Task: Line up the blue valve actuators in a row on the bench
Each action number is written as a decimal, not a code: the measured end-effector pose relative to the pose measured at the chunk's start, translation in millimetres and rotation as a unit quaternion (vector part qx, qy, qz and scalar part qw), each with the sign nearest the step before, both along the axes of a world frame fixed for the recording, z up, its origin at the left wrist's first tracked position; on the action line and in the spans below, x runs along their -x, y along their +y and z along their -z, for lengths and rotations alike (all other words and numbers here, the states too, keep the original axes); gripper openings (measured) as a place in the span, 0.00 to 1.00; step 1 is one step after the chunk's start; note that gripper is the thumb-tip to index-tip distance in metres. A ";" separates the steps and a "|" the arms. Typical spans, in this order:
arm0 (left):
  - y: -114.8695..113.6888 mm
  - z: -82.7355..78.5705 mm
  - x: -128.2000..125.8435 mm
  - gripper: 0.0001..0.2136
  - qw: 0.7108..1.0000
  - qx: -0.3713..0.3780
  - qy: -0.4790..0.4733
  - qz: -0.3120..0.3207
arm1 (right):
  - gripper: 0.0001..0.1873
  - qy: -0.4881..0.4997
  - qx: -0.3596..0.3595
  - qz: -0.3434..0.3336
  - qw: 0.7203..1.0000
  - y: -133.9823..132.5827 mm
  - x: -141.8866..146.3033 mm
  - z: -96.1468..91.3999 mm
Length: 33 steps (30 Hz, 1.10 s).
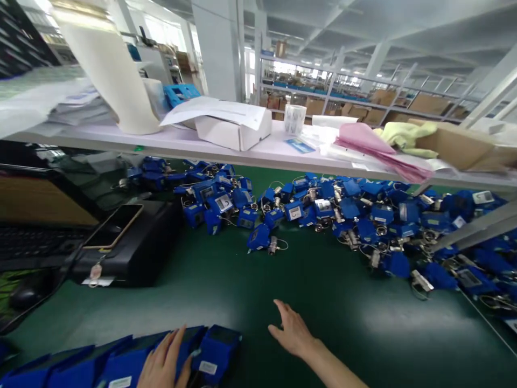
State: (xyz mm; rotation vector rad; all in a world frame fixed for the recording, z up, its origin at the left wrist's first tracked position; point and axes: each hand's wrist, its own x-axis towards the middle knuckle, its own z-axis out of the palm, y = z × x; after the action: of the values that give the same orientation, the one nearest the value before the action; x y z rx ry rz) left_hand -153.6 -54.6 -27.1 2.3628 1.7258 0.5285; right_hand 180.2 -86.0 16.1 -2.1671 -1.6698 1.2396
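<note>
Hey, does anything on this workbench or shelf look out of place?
Pink sheets droop over the front of the shelf, looking askew. Below, blue-cased devices lie jumbled at odd angles, unlike the row lined up by the left hand.

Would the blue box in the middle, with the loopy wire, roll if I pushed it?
Probably not: the blue box looks flat-sided, so it would likely slide. Its metal fitting may make that end heavier. Its thin wire loop might wobble.

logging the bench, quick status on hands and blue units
Left hand on near row of blue units. Right hand open, nothing held, over green bench. Loose pile beyond, partly under shelf.
</note>
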 end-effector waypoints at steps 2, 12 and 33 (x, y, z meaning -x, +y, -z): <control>0.8 0.1 -46.1 0.25 0.999 0.022 -0.031 0.001 | 0.36 -0.013 0.002 0.010 1.000 5.0 -50.5 11.1; 50.0 30.2 -205.5 0.24 0.993 0.092 -0.074 -0.004 | 0.32 -0.209 -0.136 -0.095 0.964 152.7 -212.6 8.9; 237.7 35.7 -256.0 0.35 0.992 0.110 -0.063 -0.028 | 0.37 -0.295 -0.273 -0.350 0.846 362.7 -124.2 27.9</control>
State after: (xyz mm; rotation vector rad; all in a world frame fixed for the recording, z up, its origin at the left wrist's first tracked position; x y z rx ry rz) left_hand 102.4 183.2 -62.8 2.0908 1.7025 0.4569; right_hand 304.4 276.7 -11.9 -1.6820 -2.7771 0.0273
